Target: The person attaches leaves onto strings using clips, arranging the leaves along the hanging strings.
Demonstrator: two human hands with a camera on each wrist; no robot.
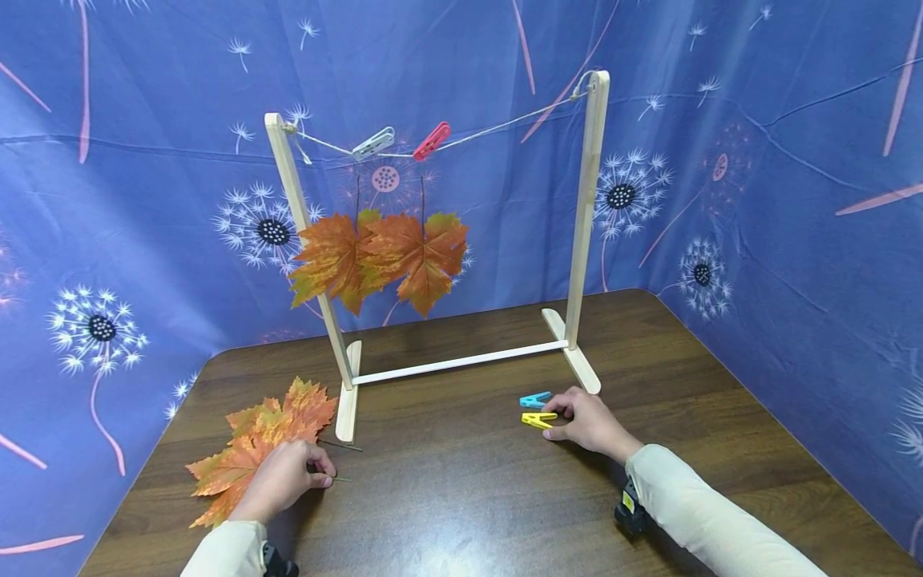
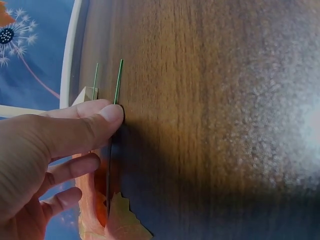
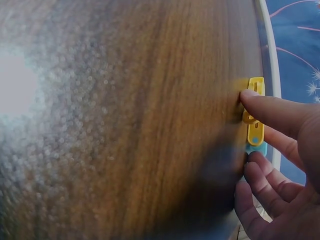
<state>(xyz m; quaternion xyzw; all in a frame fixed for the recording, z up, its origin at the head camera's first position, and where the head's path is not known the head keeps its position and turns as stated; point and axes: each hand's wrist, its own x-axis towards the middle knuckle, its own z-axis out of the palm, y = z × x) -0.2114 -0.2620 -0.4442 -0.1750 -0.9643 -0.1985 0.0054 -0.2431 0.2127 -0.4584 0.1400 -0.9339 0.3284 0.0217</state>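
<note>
My left hand is over the table at the left. Its thumb and index finger pinch the thin green stem of an orange artificial maple leaf, and the other fingers are loosely bent. A second maple leaf lies partly beneath it, its stem parallel to the held one. On the right, my right hand grips a yellow clothespin between thumb and index finger, low over the table. A blue clothespin lies just behind the yellow one, partly hidden in the right wrist view.
Behind the hands stands a wooden frame with a string across its top. A pale green clothespin and a red clothespin hold two maple leaves on it. Blue dandelion-print cloth surrounds the brown table.
</note>
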